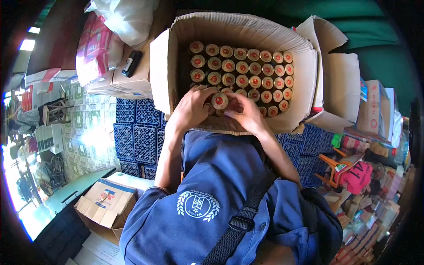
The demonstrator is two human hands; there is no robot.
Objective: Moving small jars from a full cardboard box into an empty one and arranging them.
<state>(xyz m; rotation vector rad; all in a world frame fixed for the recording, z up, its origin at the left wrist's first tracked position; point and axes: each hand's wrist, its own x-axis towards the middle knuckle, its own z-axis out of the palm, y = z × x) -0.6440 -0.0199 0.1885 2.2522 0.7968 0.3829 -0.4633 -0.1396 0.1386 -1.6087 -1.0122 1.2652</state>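
Note:
A large open cardboard box [238, 28] stands in front of me, holding rows of upright cylinders with round pale tops and red centre labels [242, 67]. One such cylinder [219, 100] is raised nearer to me than the rows, between my hands at the box's near side. My left hand [192, 107] grips it from the left, its fingers curled behind. From the right, the fingers of my right hand [246, 111] close on its edge, thumb lower down. Both hands hide some cylinders in the nearest rows.
Cartons [132, 81] on the left bear a black device [132, 64] and pink plastic-wrapped packs [96, 46]. An open carton [341, 82] adjoins the box's right side. Blue plastic lattice crates or pallets [135, 142] lie below. An orange chair [334, 169] stands at right.

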